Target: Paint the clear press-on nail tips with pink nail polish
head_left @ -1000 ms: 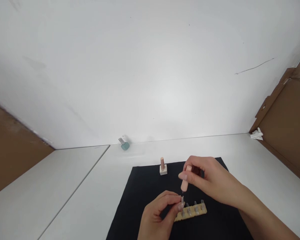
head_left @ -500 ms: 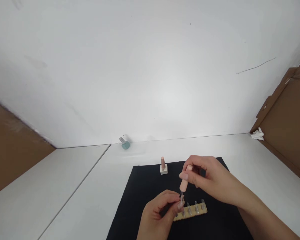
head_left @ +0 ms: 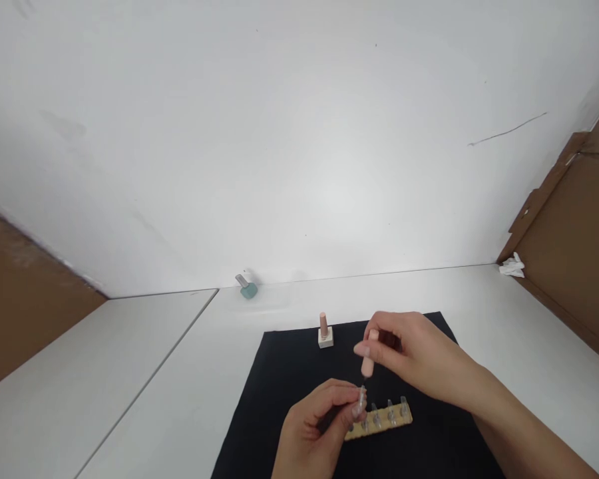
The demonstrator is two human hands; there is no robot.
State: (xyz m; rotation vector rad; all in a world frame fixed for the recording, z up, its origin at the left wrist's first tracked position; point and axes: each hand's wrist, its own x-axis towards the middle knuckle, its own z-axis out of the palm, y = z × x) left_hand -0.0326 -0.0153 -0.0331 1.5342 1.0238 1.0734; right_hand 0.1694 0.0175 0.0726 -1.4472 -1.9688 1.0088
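Our right hand [head_left: 414, 356] is closed around a pink brush cap [head_left: 367, 362], and its dark tip points down. The tip is right at a clear fake nail [head_left: 361, 399], which our left hand [head_left: 314, 432] pinches tight between thumb and finger. Just beside that hand a wooden strip [head_left: 379, 427] with more clear nails (four, we think) lies on a black mat [head_left: 279, 399]. A pink bottle [head_left: 325, 330] stands upright at the mat's far edge. A teal bottle [head_left: 247, 287] leans near the wall on the worktop [head_left: 154, 386].
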